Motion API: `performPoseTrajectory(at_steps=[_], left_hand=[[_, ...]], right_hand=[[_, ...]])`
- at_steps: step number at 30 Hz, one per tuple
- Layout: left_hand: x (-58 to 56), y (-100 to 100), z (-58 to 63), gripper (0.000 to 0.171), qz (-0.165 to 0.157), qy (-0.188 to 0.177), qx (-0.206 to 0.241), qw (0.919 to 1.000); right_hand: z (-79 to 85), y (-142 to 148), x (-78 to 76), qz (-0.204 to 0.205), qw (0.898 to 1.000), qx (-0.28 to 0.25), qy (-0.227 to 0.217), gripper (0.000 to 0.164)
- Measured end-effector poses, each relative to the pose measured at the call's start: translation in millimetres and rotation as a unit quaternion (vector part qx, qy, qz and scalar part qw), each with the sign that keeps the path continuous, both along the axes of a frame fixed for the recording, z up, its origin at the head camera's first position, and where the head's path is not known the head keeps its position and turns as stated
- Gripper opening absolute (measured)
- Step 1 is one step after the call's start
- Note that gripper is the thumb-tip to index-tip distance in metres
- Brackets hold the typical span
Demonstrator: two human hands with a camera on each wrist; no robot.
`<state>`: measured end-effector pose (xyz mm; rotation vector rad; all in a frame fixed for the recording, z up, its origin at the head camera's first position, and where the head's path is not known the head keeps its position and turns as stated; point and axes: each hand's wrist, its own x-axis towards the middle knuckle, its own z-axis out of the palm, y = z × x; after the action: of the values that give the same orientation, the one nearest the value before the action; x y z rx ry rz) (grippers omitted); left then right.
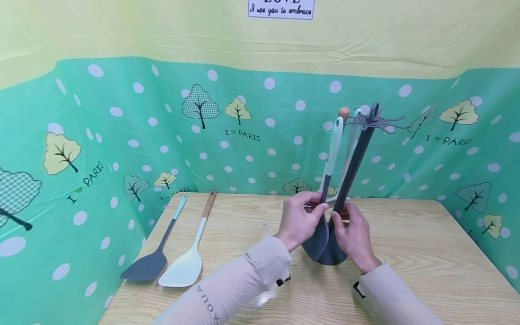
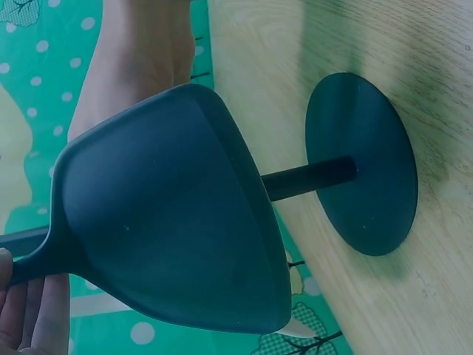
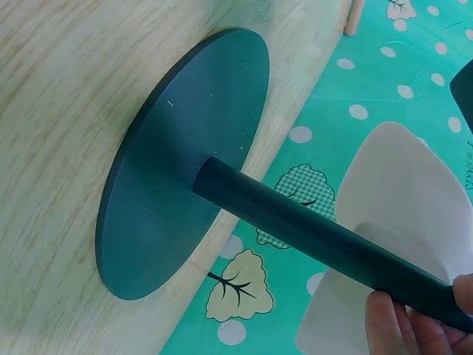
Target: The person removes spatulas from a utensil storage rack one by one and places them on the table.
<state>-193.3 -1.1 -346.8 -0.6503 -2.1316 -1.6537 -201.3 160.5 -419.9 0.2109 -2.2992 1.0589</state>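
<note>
My left hand (image 1: 298,219) pinches the lower handle of a dark spatula (image 2: 170,214) with a mint grip; its broad blade points down in front of the stand's post. The grip's top end overlaps a hook of the dark utensil stand (image 1: 357,162). Around the post of that stand, below its hooked rack, curl the fingers of my right hand (image 1: 355,234). The stand's round base (image 3: 177,163) is on the table. Behind the post, two pale utensil heads (image 3: 406,192) show in the right wrist view, their upper parts out of that frame.
On the table's left side lie a dark spatula (image 1: 148,264) with a blue-tipped handle and a white spatula (image 1: 184,268) with a brown handle end. A green and yellow patterned cloth (image 1: 243,158) hangs behind the wooden table (image 1: 422,253) and along its sides.
</note>
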Motion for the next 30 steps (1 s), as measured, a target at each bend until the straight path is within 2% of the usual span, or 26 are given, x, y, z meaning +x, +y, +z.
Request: performPoseTrajectory(at_steps=[9, 18, 30], left_hand=[[-0.7, -4, -3.5, 0.013, -0.003, 0.006, 0.01, 0.9999], [3.6, -9, -6.6, 0.014, 0.0, -0.011, 0.01, 0.9999], [6.9, -24, -21.1, 0.012, 0.005, -0.016, 0.01, 0.9998]], right_hand=[[0.3, 0, 0.3, 0.002, 1.0, 0.0, -0.003, 0.015], [-0.2, 1, 0.9, 0.004, 1.0, -0.001, -0.008, 0.016], [-0.1, 0, 0.6, 0.001, 1.0, -0.005, -0.016, 0.016]])
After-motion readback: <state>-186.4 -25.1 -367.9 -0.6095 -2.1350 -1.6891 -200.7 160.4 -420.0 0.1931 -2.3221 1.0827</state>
